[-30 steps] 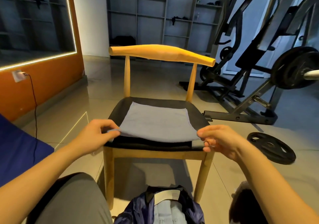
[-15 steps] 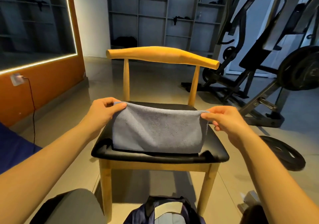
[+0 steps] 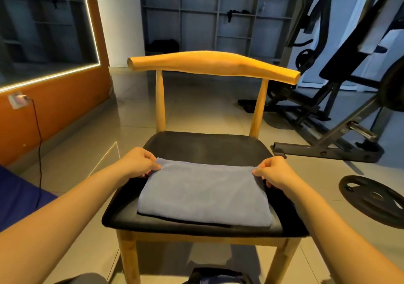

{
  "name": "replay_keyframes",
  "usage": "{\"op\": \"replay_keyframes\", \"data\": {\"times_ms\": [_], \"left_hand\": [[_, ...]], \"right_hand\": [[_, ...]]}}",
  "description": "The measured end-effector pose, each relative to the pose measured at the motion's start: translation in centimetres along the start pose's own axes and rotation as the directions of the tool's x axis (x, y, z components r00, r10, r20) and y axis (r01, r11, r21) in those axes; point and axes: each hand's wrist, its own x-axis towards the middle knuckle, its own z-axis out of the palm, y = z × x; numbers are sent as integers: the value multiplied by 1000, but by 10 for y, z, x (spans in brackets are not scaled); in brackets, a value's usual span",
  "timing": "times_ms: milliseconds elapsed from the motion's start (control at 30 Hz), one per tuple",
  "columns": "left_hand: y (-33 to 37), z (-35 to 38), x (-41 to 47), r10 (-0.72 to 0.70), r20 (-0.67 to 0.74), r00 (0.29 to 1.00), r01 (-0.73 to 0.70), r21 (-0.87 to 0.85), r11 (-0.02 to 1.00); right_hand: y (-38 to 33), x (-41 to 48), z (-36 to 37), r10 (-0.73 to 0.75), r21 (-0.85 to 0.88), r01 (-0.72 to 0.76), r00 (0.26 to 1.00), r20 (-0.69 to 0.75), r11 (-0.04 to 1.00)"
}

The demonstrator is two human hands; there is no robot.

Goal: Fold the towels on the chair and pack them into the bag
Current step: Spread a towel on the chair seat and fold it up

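A grey-blue towel (image 3: pixel 203 194) is lying folded flat on the front half of the black seat of a wooden chair (image 3: pixel 207 148), its near edge running just short of the seat's front rim. A thin dark edge is showing under the towel's near side; whether that is another cloth or shadow cannot be told. The left hand (image 3: pixel 140 163) is pinching the towel's far left corner between thumb and curled fingers, and the right hand (image 3: pixel 273 171) is pinching the far right corner the same way. Both forearms are reaching in from the lower corners, passing over the seat's front corners without covering the towel.

The bag (image 3: pixel 218 276) is sitting on the floor between the chair's front legs, only its dark top peeking in at the bottom edge. To the right a black weight plate (image 3: pixel 371 200) is lying flat on the tiles near the chair, and behind it a gym machine (image 3: pixel 328 117) is standing with its steel base reaching toward the chair's back leg. Grey shelving (image 3: pixel 218 16) is filling the far wall. On the left a black cable (image 3: pixel 38 141) is hanging from a wall socket (image 3: pixel 17 100) on the orange wall, and a blue fabric (image 3: pixel 17 198) is cutting in at the edge.
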Motion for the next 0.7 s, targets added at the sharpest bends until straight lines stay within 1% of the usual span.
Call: {"op": "replay_keyframes", "data": {"times_ms": [100,233,400,467,567,633,700], "left_hand": [[2,2,7,-6,-15,1000,6,41,999],[4,5,17,0,-61,998,8,122,992],[7,9,20,72,-105,992,-46,238,970],[9,9,22,103,-113,988,-68,282,957],[11,11,27,184,-134,974,-128,345,930],[10,16,28,210,-160,965,-140,365,921],[7,20,32,178,-181,967,-110,333,937]], "right_hand": [[0,9,2,-13,-58,13,1000,9,998],[6,25,9,-42,-91,39,999,-27,995],[5,40,14,-70,-188,59,996,-53,980],[2,43,15,-130,-230,106,987,-93,967],[0,46,17,-202,-221,163,965,-164,961],[2,48,21,-178,-238,139,972,-154,961],[5,50,23,-128,-265,87,982,-140,960]]}}
